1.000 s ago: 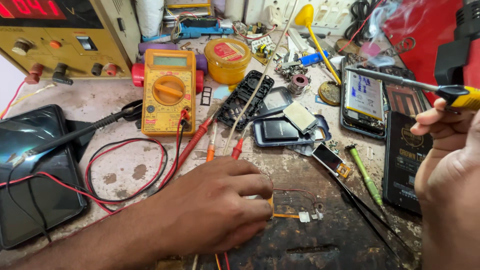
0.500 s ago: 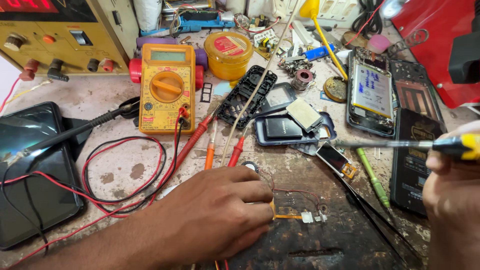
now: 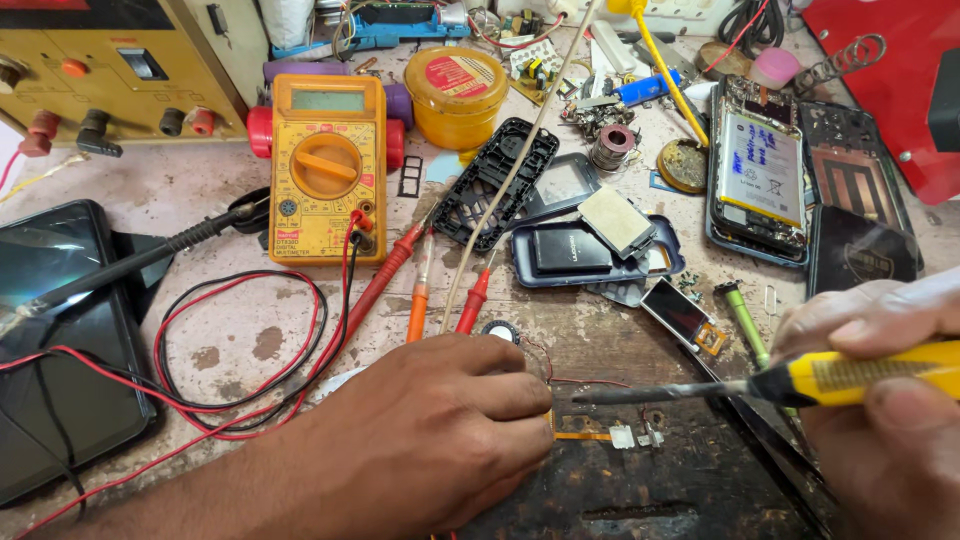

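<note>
My left hand [image 3: 435, 430] lies fist-like on the worn bench, fingers curled and pressing on a small flex strip with tiny connectors [image 3: 610, 434] at its fingertips. My right hand [image 3: 885, 400] at the right edge grips a yellow-handled soldering iron [image 3: 800, 380]. Its dark tip [image 3: 580, 397] points left and hovers just above the strip, close to my left fingertips. A small round speaker [image 3: 500, 331] with thin red wires sits just beyond my left knuckles.
A yellow multimeter [image 3: 326, 168] with red and black leads lies at the upper left, a dark phone [image 3: 60, 340] at the left edge. Opened phone shells [image 3: 590, 250], a battery-exposed phone [image 3: 760, 180], a yellow tin [image 3: 456, 95] and a red stand [image 3: 890, 90] crowd the back.
My right hand has brought the iron down and to the left, so its tip now sits over the flex strip. My left hand has stayed on the strip.
</note>
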